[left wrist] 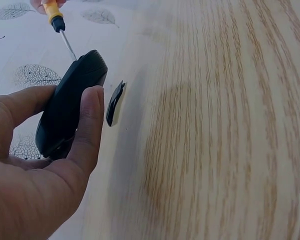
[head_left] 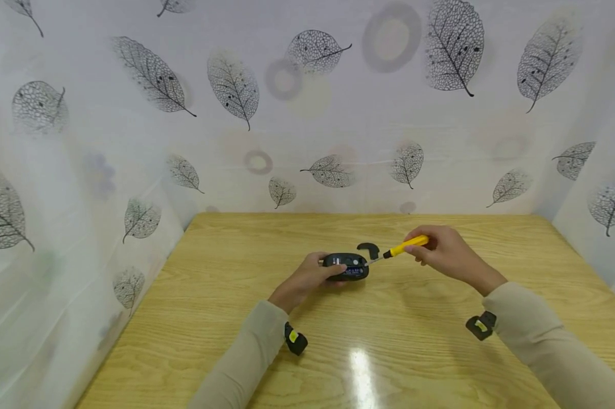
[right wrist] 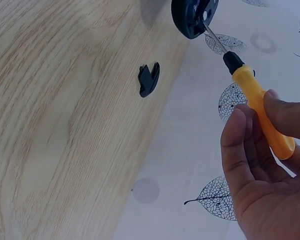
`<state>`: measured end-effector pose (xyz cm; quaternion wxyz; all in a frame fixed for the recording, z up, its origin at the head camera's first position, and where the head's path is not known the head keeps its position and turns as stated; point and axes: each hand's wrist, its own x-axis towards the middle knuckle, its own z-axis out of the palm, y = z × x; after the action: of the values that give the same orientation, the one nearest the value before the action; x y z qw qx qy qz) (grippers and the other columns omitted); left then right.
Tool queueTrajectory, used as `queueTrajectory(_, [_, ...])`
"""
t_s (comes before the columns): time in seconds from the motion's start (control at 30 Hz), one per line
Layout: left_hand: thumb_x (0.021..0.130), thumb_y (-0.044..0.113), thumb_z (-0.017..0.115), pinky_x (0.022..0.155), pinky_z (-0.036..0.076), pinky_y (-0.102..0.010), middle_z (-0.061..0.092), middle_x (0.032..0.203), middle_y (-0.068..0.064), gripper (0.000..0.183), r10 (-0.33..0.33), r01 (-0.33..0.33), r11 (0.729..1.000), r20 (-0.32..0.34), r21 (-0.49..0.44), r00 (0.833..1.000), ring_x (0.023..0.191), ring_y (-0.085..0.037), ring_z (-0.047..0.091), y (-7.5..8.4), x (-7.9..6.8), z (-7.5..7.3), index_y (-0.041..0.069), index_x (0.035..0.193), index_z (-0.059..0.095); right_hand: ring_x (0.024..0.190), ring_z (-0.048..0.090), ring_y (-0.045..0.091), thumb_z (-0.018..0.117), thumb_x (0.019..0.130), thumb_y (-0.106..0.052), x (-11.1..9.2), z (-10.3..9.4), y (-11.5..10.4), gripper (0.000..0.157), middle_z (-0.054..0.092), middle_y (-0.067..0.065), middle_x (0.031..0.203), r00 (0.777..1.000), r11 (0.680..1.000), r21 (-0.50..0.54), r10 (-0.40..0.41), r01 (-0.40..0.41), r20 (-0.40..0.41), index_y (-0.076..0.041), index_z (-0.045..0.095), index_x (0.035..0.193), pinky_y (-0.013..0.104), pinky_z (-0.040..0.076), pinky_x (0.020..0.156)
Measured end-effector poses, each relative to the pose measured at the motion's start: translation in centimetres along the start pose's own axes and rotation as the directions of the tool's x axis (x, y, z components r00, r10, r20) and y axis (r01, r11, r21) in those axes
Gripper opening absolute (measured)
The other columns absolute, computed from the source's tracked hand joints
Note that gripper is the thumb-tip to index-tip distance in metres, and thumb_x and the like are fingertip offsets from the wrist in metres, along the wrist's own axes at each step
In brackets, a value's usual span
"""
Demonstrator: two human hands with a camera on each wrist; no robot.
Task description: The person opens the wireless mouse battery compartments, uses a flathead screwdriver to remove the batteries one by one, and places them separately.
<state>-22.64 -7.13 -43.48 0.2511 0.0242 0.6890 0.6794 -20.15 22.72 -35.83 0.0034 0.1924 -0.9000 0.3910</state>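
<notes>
My left hand (head_left: pixel 307 278) grips a black computer mouse (head_left: pixel 358 275) above the table, its underside turned up and an open recess with a label showing. The thumb lies across that underside, and the fingers are round the far side. In my right hand (head_left: pixel 447 255) is a screwdriver (head_left: pixel 409 245) with a yellow handle and black collar, pinched between thumb and fingers. Its metal tip meets the right end of the mouse in the right wrist view; exactly what it touches is too small to tell. A curved black cover (head_left: pixel 371 249) lies on the table just behind the mouse.
The light wooden table (head_left: pixel 225 341) ends at a back edge against a white leaf-print curtain (head_left: pixel 338 119), which also hangs at both sides. A black strap-on camera (head_left: pixel 295 339) sits at the left wrist, another camera (head_left: pixel 482 325) at the right.
</notes>
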Motion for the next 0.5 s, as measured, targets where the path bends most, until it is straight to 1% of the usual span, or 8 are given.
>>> queueTrajectory(0.2, [0.098,0.01,0.069,0.09,0.059,-0.036,0.056,0.13,-0.027,0.057,-0.005,0.005,1.0,0.0,-0.009,1.0,0.098,-0.033,0.072,-0.1,0.0,-0.07,-0.009,0.144,0.041,0.064,0.062,0.019,0.069,0.097,-0.008,0.19,0.29,-0.57,0.018,0.067,0.008,0.085,0.999,1.0,0.0,-0.013,0.013,0.034,0.005,0.069,0.109,0.029,0.057,0.057])
queueTrajectory(0.5, [0.098,0.012,0.069,0.088,0.059,-0.033,0.059,0.127,-0.025,0.059,-0.005,0.005,1.0,-0.009,0.019,1.0,0.095,-0.031,0.073,-0.14,-0.18,-0.2,-0.009,0.144,0.041,0.064,0.061,0.017,0.069,0.097,-0.008,0.48,0.61,-0.83,0.016,0.067,0.008,0.087,0.997,0.999,-0.013,-0.034,0.035,0.064,0.004,0.069,0.108,0.028,0.056,0.056])
